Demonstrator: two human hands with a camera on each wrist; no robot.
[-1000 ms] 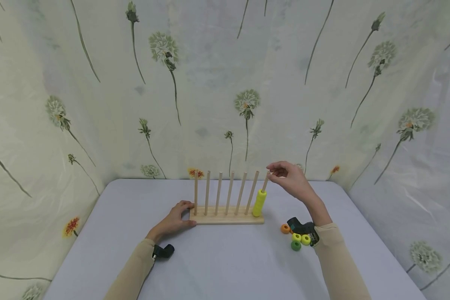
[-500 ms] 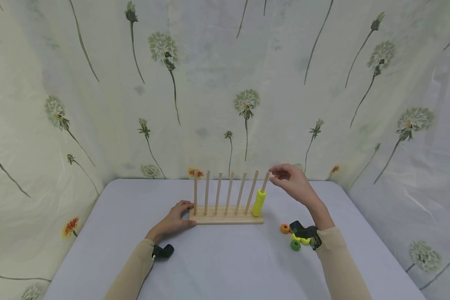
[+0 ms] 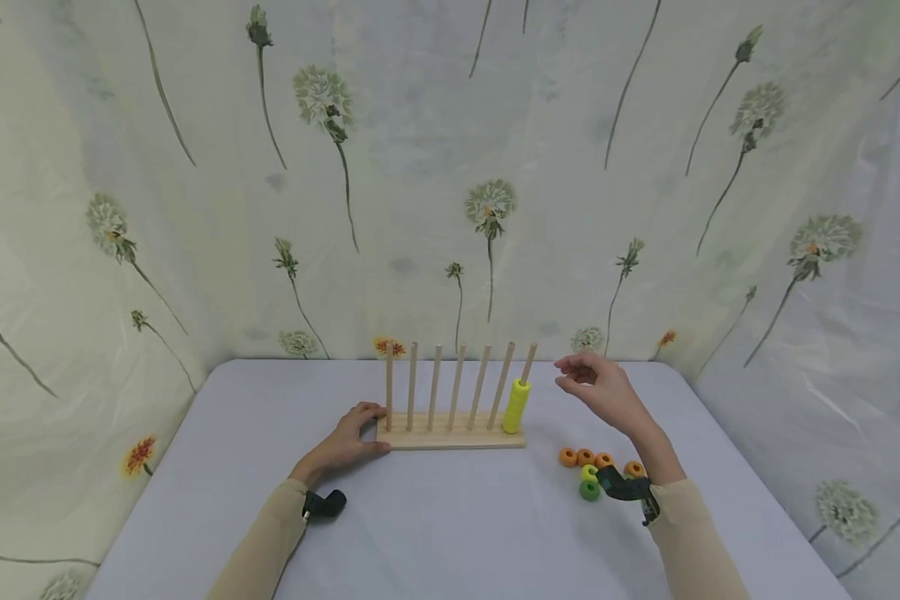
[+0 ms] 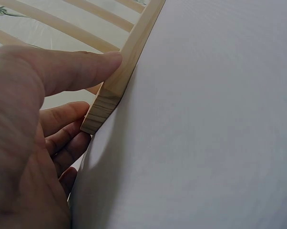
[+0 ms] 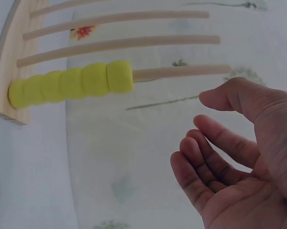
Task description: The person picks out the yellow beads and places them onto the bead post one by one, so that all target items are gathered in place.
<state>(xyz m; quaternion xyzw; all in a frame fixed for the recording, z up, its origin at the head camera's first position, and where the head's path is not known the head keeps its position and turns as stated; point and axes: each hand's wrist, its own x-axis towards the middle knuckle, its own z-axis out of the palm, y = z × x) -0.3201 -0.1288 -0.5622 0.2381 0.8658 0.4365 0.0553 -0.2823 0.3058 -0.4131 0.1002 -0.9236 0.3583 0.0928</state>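
Note:
A wooden peg rack (image 3: 457, 442) with a row of upright pegs stands mid-table. Its left end is gripped by my left hand (image 3: 351, 439); in the left wrist view the thumb (image 4: 93, 69) lies on the front edge and the fingers are at the far side. Several yellow beads (image 3: 517, 407) are stacked on the rightmost peg, whose upper part is bare. The other pegs carry none. My right hand (image 3: 602, 390) hovers right of that peg, fingers loosely bent, holding nothing; the right wrist view shows a gap between thumb and fingers (image 5: 227, 138).
Loose beads lie right of the rack: several orange ones (image 3: 586, 457), a yellow one (image 3: 588, 472) and a green one (image 3: 589, 490). The right wrist camera (image 3: 621, 485) partly hides this group. A floral curtain (image 3: 405, 192) hangs behind the white table (image 3: 450, 533).
My right hand has left the top of the rightmost peg, moving right and slightly down. More orange beads show beside the wrist. My left hand keeps its grip on the rack.

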